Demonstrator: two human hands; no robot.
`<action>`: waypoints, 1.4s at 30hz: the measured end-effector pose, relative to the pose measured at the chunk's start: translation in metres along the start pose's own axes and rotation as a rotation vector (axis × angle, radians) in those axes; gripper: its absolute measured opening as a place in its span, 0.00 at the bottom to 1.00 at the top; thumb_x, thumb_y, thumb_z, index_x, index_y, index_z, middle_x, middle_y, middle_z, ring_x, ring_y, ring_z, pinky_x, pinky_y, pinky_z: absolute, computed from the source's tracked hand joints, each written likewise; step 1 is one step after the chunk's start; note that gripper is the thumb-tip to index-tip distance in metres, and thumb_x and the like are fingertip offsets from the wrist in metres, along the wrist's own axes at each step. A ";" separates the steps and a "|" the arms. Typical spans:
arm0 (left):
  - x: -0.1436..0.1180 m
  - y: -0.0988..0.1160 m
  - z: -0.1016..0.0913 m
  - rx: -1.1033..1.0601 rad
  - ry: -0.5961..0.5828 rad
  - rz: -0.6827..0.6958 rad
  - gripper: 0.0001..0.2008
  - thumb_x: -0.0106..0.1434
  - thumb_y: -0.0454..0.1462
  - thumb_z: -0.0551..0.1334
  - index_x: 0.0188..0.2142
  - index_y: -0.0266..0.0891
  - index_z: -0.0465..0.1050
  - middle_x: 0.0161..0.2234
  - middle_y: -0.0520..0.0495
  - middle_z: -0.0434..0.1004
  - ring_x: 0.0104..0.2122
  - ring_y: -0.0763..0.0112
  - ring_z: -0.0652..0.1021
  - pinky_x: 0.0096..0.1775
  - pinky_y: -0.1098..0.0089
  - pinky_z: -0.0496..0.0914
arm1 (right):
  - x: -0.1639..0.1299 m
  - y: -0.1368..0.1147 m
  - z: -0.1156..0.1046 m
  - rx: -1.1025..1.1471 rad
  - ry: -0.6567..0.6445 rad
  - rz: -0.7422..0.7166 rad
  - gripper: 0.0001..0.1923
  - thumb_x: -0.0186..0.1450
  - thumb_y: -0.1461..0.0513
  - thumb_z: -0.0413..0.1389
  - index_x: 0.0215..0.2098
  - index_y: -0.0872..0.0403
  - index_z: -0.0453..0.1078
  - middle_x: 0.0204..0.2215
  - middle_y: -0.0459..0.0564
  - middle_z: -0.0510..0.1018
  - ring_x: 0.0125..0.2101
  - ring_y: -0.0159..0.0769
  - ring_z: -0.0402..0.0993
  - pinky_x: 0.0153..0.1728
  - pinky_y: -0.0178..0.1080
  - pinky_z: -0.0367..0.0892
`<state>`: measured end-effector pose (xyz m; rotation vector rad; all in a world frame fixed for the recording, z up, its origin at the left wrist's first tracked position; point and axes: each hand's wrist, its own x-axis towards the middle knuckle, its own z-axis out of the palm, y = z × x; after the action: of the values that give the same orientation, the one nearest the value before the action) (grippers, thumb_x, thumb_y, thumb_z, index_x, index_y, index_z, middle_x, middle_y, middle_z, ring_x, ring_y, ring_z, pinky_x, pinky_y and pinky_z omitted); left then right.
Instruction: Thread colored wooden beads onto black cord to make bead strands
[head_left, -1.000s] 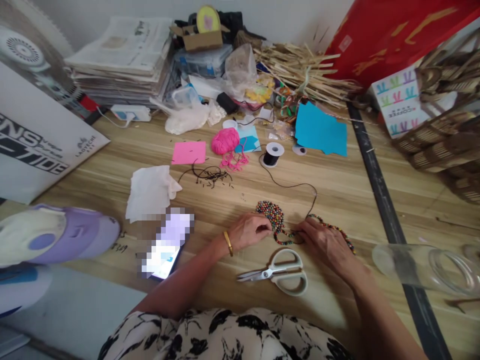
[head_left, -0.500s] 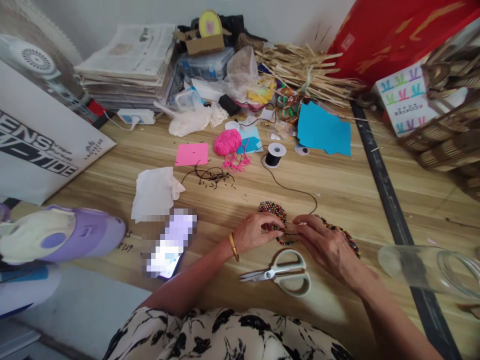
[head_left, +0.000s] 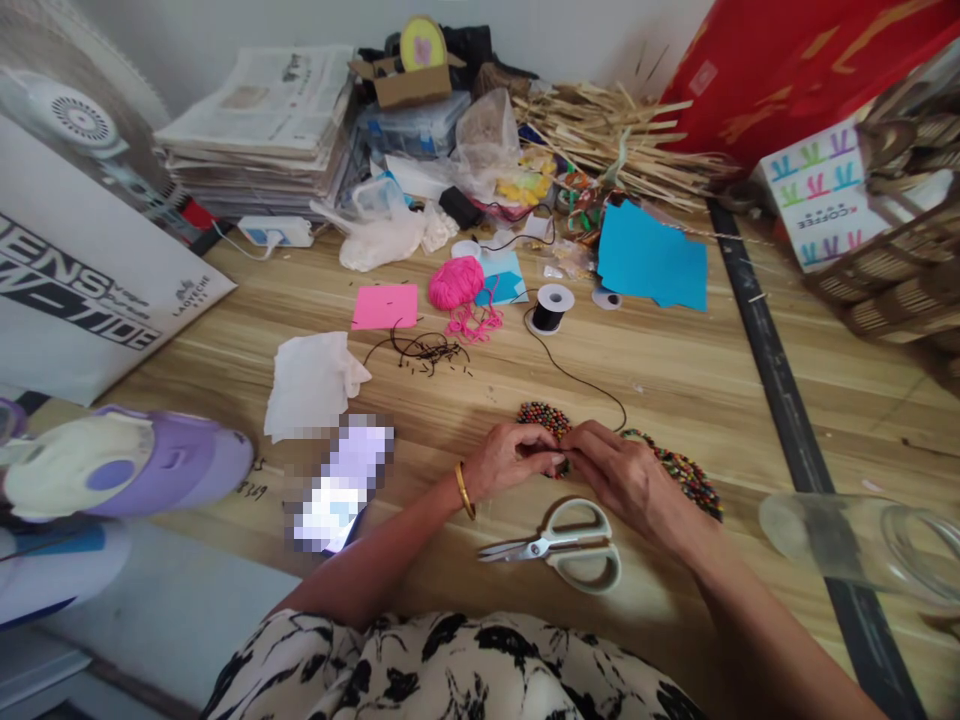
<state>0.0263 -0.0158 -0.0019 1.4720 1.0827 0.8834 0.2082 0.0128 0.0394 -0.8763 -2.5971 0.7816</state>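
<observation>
My left hand (head_left: pixel 510 458) is closed in a pinch, with beads of a multicoloured bead string (head_left: pixel 541 418) at its fingertips. Its fingers meet those of my right hand (head_left: pixel 622 475), pinched too, apparently on the black cord (head_left: pixel 577 372); the exact grip is hidden between them. More strands of small beads (head_left: pixel 686 482) lie beside and partly behind the right hand. From a white spool (head_left: pixel 551 308) the cord runs across the table to the right hand. White-handled scissors (head_left: pixel 556 548) rest just below both hands, blades pointing left.
Left of the hands lie a phone (head_left: pixel 346 485), a white cloth (head_left: pixel 311 385) and a purple bottle (head_left: pixel 187 462). Cord scraps (head_left: pixel 427 350), pink yarn (head_left: pixel 457 283) and blue sheets (head_left: pixel 651 258) are farther back. At the right are a clear plastic container (head_left: pixel 825 540) and a woven basket (head_left: pixel 885 270).
My right hand has moved left, so its fingertips now touch those of my left hand, closing the small gap. The cord's near end has shifted slightly left with it.
</observation>
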 end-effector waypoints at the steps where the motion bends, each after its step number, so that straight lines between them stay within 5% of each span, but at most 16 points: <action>1: 0.000 -0.001 0.000 0.006 0.003 -0.005 0.08 0.58 0.36 0.61 0.32 0.31 0.73 0.27 0.47 0.77 0.27 0.73 0.75 0.31 0.75 0.66 | 0.000 0.000 0.000 0.013 0.006 -0.003 0.10 0.68 0.64 0.44 0.36 0.54 0.68 0.33 0.52 0.72 0.30 0.33 0.71 0.30 0.34 0.66; 11: 0.002 0.002 -0.005 0.087 0.048 0.000 0.08 0.59 0.37 0.59 0.32 0.33 0.75 0.25 0.48 0.76 0.28 0.72 0.75 0.34 0.73 0.67 | 0.006 0.006 0.000 0.220 0.150 0.010 0.06 0.65 0.66 0.50 0.35 0.56 0.68 0.32 0.50 0.74 0.33 0.32 0.71 0.33 0.33 0.65; 23: 0.005 -0.006 -0.009 -0.070 0.011 -0.073 0.09 0.60 0.39 0.59 0.31 0.33 0.72 0.23 0.50 0.75 0.24 0.75 0.73 0.29 0.75 0.66 | 0.007 0.022 0.013 0.650 0.177 0.266 0.08 0.63 0.59 0.54 0.34 0.57 0.69 0.21 0.44 0.70 0.20 0.26 0.65 0.21 0.29 0.59; 29: 0.007 -0.004 -0.012 -0.138 0.058 -0.118 0.09 0.59 0.39 0.59 0.28 0.33 0.70 0.22 0.49 0.74 0.24 0.75 0.72 0.29 0.74 0.66 | 0.008 0.025 0.008 0.463 0.275 0.170 0.08 0.62 0.59 0.55 0.35 0.55 0.73 0.32 0.51 0.72 0.30 0.31 0.69 0.27 0.32 0.63; 34: 0.008 -0.005 -0.013 -0.139 0.101 -0.119 0.09 0.57 0.40 0.60 0.28 0.33 0.71 0.26 0.48 0.76 0.24 0.75 0.72 0.28 0.75 0.66 | 0.008 0.015 0.002 0.412 0.231 0.183 0.08 0.62 0.60 0.55 0.36 0.56 0.72 0.29 0.49 0.74 0.29 0.30 0.69 0.27 0.31 0.62; 42: 0.008 -0.006 -0.013 -0.225 0.017 -0.153 0.13 0.56 0.44 0.61 0.30 0.33 0.71 0.19 0.52 0.70 0.19 0.77 0.69 0.22 0.76 0.64 | 0.015 0.005 0.010 0.645 0.201 0.253 0.11 0.60 0.57 0.57 0.34 0.57 0.67 0.23 0.45 0.73 0.23 0.28 0.69 0.25 0.30 0.63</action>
<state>0.0153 -0.0036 -0.0060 1.1822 1.0566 0.8803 0.1944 0.0218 0.0293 -1.0071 -1.8863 1.4070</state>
